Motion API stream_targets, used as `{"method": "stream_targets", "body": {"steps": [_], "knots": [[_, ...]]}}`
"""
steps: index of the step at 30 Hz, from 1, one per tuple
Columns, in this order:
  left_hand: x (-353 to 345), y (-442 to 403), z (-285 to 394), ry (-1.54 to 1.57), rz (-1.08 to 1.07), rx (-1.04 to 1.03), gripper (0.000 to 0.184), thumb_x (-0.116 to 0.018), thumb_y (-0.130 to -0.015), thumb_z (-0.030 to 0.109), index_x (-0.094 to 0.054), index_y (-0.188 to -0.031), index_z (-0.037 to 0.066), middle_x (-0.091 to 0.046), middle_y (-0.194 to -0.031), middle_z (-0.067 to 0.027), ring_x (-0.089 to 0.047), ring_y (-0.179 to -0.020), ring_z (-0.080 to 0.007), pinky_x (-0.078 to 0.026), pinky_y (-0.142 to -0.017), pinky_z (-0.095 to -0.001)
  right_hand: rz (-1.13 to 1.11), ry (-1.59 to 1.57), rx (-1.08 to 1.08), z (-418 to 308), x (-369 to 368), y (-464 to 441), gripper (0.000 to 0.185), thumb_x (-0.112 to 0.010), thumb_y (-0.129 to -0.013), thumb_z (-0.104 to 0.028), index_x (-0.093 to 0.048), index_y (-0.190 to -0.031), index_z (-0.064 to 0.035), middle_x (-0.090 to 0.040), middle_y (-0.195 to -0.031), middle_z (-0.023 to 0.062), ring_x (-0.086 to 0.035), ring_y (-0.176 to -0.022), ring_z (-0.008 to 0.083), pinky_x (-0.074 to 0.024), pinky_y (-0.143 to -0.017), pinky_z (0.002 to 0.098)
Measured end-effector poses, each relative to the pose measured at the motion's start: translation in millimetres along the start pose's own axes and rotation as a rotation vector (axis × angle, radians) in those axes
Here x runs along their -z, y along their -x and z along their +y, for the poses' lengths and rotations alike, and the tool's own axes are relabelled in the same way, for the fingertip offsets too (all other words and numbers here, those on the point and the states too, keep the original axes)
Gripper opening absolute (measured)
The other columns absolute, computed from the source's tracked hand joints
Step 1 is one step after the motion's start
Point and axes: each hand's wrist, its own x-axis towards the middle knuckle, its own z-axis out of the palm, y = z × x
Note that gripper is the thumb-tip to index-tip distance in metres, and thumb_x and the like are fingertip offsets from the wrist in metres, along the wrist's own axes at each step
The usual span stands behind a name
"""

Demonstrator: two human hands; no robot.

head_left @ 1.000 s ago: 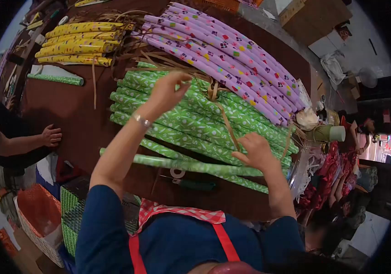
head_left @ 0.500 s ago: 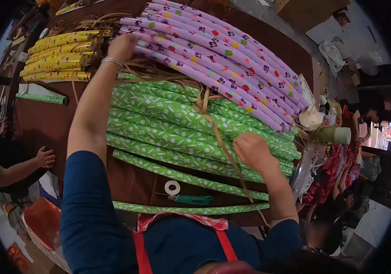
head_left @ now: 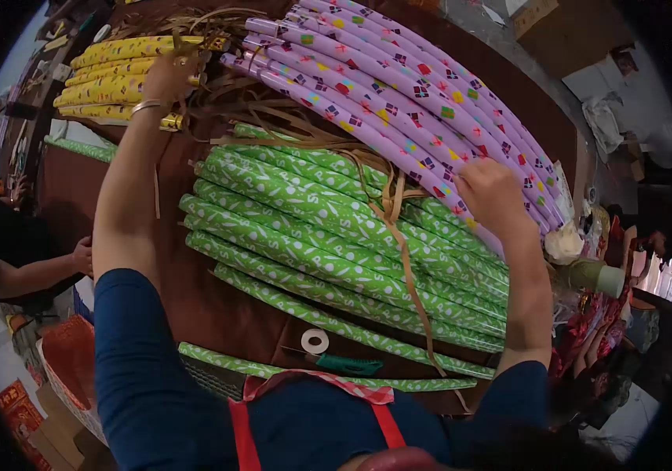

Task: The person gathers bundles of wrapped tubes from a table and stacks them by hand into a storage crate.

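My left hand [head_left: 169,80] is at the right end of the yellow patterned wrapping paper rolls [head_left: 112,81], among loose tan strips [head_left: 261,106]. Its fingers are smeared and partly hidden, so their grip does not show. With fingers curled in, my right hand [head_left: 494,192] rests at the near edge of the purple wrapping paper rolls [head_left: 422,94]; whatever it may hold is hidden. Below lies a wide pile of green wrapping paper rolls [head_left: 336,235]. A knotted tan strip [head_left: 391,206] trails across them toward me.
A white tape ring [head_left: 315,341] and a green-handled cutter [head_left: 347,364] lie near my apron, between single green rolls. At the left is another person's hand [head_left: 82,255] by the table edge. A cardboard box [head_left: 571,35] stands far right, and a red-lined basket [head_left: 69,357] lower left.
My left hand has gone left from the purple rolls' end to the yellow rolls. My right hand has moved up and right, from the green pile to the purple rolls. The view has shifted slightly.
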Motion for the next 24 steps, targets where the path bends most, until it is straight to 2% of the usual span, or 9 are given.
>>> {"method": "stream_targets", "body": {"steps": [6,10,11,13,14,17,20,22,24], "knots": [[-53,5,84,0.077,-0.135,-0.216,0.038,-0.057,-0.080,0.038,-0.061,-0.100,0.005,-0.064,-0.092,-0.0153,-0.061,-0.086,-0.0323,-0.048,-0.073,-0.0398,-0.043,0.022,0.032,24,-14,-50,0.008,-0.062,-0.075,-0.012,-0.058,-0.078,-0.0051,-0.060,-0.077,0.0101,-0.058,-0.076,0.0289,-0.0469,-0.066,0.0391],[-69,-50,-11,0.548,0.062,-0.053,0.035,-0.053,-0.081,0.034,-0.063,-0.087,0.001,-0.061,-0.068,-0.0124,-0.060,-0.068,-0.0266,-0.045,-0.063,-0.0405,0.013,0.108,-0.052,86,-21,-43,0.011,-0.059,-0.077,-0.012,-0.060,-0.084,-0.0042,-0.060,-0.087,0.0117,-0.057,-0.087,0.0285,-0.0474,-0.072,0.0368],[-14,-29,7,0.821,-0.105,0.421,0.036,-0.050,-0.082,0.032,-0.060,-0.075,-0.001,-0.058,-0.065,-0.0101,-0.056,-0.063,-0.0218,-0.042,-0.058,-0.0391,-0.035,0.097,-0.185,93,-19,-41,0.018,-0.057,-0.079,-0.015,-0.060,-0.092,-0.0037,-0.058,-0.093,0.0128,-0.055,-0.091,0.0287,-0.0460,-0.077,0.0360],[-6,-45,-40,0.967,0.233,0.757,0.023,-0.056,-0.080,0.022,-0.058,-0.073,0.001,-0.057,-0.070,-0.0093,-0.052,-0.060,-0.0201,-0.039,-0.051,-0.0371,-0.045,0.106,-0.267,118,-26,-40,0.020,-0.056,-0.080,-0.019,-0.060,-0.094,-0.0041,-0.058,-0.096,0.0132,-0.054,-0.095,0.0295,-0.0457,-0.079,0.0376],[-24,-58,-123,0.261,0.241,0.260,0.019,-0.057,-0.082,0.017,-0.059,-0.071,0.002,-0.060,-0.074,-0.0107,-0.055,-0.063,-0.0232,-0.041,-0.052,-0.0374,-0.061,0.114,-0.344,132,-31,-39,0.023,-0.054,-0.082,-0.023,-0.060,-0.095,-0.0045,-0.058,-0.098,0.0135,-0.052,-0.098,0.0304,-0.0453,-0.081,0.0393],[-23,-87,-246,-0.681,-0.465,0.382,0.019,-0.054,-0.083,0.015,-0.059,-0.100,0.005,-0.062,-0.097,-0.0161,-0.061,-0.084,-0.0304,-0.048,-0.065,-0.0428,-0.005,0.101,-0.398,168,-54,-39,0.032,-0.050,-0.085,-0.032,-0.059,-0.097,-0.0038,-0.058,-0.101,0.0143,-0.052,-0.099,0.0324,-0.0440,-0.082,0.0407],[-48,-69,-308,-0.505,-0.151,0.076,0.033,-0.049,-0.083,0.021,-0.056,-0.109,0.002,-0.056,-0.110,-0.0234,-0.054,-0.100,-0.0377,-0.044,-0.081,-0.0454,-0.127,-0.034,-0.558,184,-68,-55,0.040,-0.045,-0.087,-0.039,-0.058,-0.101,-0.0041,-0.059,-0.101,0.0166,-0.053,-0.098,0.0342,-0.0429,-0.083,0.0416],[20,-11,-144,-0.500,-0.111,0.381,0.039,-0.047,-0.082,0.018,-0.050,-0.117,0.001,-0.054,-0.111,-0.0252,-0.051,-0.102,-0.0414,-0.043,-0.086,-0.0448,-0.161,-0.083,-0.574,186,-73,-67,0.043,-0.044,-0.087,-0.042,-0.058,-0.102,-0.0044,-0.059,-0.100,0.0181,-0.054,-0.096,0.0349,-0.0427,-0.082,0.0416],[13,26,-80,-0.374,0.392,-0.046,0.046,-0.052,-0.081,0.019,-0.043,-0.122,0.000,-0.058,-0.100,-0.0213,-0.054,-0.096,-0.0378,-0.043,-0.085,-0.0440,-0.186,-0.132,-0.591,187,-80,-80,0.046,-0.042,-0.087,-0.045,-0.057,-0.103,-0.0047,-0.059,-0.100,0.0196,-0.054,-0.095,0.0356,-0.0425,-0.082,0.0417]]}}
